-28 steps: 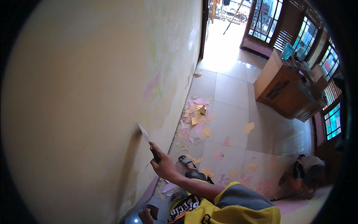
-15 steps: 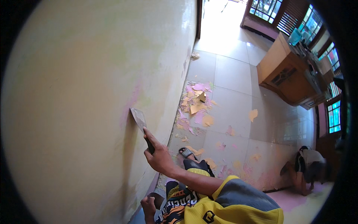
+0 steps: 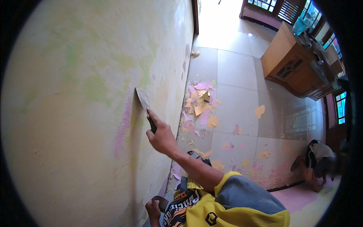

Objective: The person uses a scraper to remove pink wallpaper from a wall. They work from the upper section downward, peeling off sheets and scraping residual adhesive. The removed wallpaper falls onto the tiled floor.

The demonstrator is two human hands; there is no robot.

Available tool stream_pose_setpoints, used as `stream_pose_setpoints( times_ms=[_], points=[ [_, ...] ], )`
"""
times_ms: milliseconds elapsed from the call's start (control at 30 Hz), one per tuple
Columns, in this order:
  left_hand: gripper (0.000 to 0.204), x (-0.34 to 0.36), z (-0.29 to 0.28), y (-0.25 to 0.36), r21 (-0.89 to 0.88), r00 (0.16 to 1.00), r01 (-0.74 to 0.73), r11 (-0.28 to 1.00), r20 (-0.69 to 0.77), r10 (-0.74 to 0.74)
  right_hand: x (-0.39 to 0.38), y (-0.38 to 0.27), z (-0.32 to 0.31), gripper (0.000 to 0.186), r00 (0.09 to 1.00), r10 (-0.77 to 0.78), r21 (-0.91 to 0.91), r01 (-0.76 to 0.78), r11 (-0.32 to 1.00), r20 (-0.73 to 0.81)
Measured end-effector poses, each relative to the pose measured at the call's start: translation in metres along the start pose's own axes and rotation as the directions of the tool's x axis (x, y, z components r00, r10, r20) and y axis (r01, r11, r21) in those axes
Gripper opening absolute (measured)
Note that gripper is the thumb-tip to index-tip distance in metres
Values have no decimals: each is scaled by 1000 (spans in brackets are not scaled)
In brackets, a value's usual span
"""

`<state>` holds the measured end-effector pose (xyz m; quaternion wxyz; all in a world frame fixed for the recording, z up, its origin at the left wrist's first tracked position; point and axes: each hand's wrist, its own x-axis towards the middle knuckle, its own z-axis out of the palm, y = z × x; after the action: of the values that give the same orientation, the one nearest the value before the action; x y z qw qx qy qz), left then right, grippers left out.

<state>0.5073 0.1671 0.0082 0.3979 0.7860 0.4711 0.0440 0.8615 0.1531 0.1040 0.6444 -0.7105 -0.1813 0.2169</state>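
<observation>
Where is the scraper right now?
In the head view, left of centre: the scraper is in the right hand, its blade at the wall, just right of the pink streak.

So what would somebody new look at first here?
Probably the scraper in the person's right grip, held up to the pale wall left of the middle. Next, the heap of pink and orange flakes on the floor beside that wall, and the bright doorway at the top.

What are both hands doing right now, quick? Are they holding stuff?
Left hand: curled closed; can't tell if anything is inside.
Right hand: closed, holding a scraper by its black handle.
</observation>
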Motion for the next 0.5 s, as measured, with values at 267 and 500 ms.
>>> stream_pose_setpoints(
  times_ms=[267,500],
  points=[
    [32,19,1,39,23,975,186,982,116,-187,26,-7,-25,73,999,20,23,-20,1000,-34],
    [30,35,-3,40,43,980,141,989,135,-146,37,7,-30,73,1000,-4,74,4,997,-1]
  ],
)
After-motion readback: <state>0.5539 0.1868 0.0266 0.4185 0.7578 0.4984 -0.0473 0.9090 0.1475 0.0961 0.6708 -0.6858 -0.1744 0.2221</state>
